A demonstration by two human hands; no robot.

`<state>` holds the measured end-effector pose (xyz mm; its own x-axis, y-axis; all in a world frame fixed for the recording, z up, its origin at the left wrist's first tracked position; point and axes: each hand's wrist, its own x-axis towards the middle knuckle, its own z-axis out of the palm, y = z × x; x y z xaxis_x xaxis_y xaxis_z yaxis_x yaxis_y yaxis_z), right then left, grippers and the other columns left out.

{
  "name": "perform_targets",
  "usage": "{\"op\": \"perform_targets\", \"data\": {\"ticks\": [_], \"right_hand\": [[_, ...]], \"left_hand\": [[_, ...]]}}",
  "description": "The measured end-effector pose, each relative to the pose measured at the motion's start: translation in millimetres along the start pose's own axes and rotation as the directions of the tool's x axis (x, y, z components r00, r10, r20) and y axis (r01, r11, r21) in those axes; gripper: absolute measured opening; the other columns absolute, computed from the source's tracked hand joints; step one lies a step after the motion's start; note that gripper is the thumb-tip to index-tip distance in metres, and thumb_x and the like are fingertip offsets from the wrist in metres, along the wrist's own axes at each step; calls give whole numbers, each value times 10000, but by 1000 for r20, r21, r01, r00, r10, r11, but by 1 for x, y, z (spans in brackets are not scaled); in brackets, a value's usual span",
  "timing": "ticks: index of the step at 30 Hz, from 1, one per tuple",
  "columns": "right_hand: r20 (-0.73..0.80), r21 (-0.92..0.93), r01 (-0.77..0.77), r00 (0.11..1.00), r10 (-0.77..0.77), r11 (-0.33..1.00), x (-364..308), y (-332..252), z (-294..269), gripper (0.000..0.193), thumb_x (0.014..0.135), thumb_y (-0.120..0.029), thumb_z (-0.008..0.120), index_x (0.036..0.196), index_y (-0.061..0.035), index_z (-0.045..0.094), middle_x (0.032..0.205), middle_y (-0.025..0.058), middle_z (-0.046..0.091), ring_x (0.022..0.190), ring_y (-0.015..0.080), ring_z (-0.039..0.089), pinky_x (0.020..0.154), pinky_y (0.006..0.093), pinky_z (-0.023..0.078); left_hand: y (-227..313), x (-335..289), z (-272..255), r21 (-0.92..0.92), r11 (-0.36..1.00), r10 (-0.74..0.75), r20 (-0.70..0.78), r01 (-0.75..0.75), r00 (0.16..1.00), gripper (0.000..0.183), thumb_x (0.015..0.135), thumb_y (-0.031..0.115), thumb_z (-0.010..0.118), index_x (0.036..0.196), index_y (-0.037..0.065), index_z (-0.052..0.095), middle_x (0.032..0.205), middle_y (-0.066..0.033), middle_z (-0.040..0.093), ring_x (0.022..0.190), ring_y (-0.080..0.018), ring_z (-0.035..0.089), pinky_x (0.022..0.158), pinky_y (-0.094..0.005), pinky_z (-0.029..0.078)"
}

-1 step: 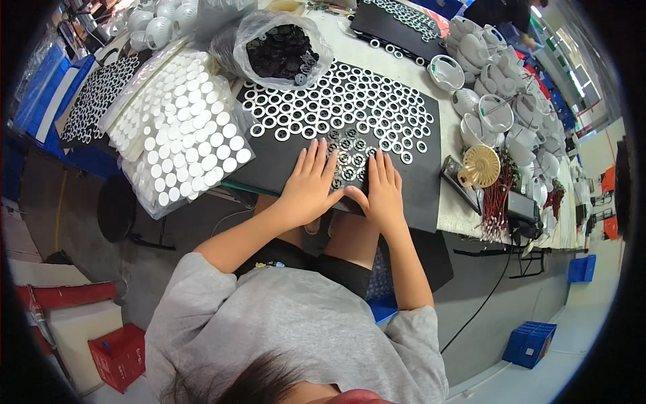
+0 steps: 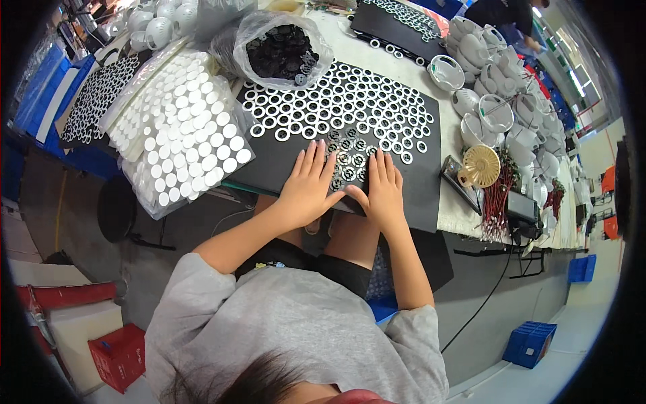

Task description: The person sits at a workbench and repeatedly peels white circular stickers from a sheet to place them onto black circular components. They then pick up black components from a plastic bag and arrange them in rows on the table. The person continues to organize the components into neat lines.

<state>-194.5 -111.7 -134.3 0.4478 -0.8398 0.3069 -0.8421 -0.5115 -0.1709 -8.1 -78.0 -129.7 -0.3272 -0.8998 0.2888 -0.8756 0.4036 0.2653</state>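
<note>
Stretching across the upper half of the head view, the pale surface [image 2: 340, 44] carries everything within reach. A black mat [image 2: 420, 192] covers its near middle. To the right rises a pile of white domed shells [image 2: 528, 108]; to the left lie plastic-wrapped sheets of white round pads [image 2: 195, 128]. Behind the mat's left part stands a clear plastic bag [image 2: 282, 84] filled with dark parts. Over the mat's near part rest the left hand [image 2: 306, 192] and right hand [image 2: 385, 195], palms down, thumb tips close together; each grip is flattened out, fingers straight, clasping nothing. Right of the mat sits a gold ribbed dish [image 2: 481, 166]. Rows of white rings with dark centres [image 2: 313, 106] fill the mat's far part. Smallest, a cluster of patterned dark and clear discs [image 2: 347, 173] lies between the two hands, nearer the person than the rings.
</note>
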Motion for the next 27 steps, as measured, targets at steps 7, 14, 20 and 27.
{"op": "perform_targets", "data": {"ticks": [7,14,20,27], "right_hand": [[13,-32,-26,1000,26,999,11,0,1,787,812,-541,466,1270,88,340,1366,245,284,1305,355,200,1043,445,159],[-32,22,8,999,-7,1000,21,3,9,803,790,-546,500,1251,96,358,1342,260,314,1292,352,240,1043,435,182],[-23,133,23,1000,-20,991,26,2,7,781,799,-512,515,1265,91,342,1352,259,298,1283,360,255,1044,425,197],[-73,174,-14,997,27,985,11,4,-3,763,798,-473,540,1287,66,312,1357,249,293,1279,352,266,1046,421,200]], "left_hand": [[6,-18,-6,-28,996,89,39,-88,995,722,819,431,520,1301,-57,296,1371,-289,207,1283,-420,195,1036,-508,180],[7,-21,-1,-8,994,108,45,-108,993,719,816,440,520,1300,-50,311,1361,-285,239,1276,-416,218,1026,-512,198],[10,-19,-1,26,993,112,51,-114,992,723,817,445,516,1302,-50,310,1359,-285,242,1279,-408,220,1027,-509,196],[6,-16,-2,-7,997,81,16,-81,997,716,827,438,506,1293,-67,302,1362,-285,236,1283,-407,210,1030,-506,188]]}}
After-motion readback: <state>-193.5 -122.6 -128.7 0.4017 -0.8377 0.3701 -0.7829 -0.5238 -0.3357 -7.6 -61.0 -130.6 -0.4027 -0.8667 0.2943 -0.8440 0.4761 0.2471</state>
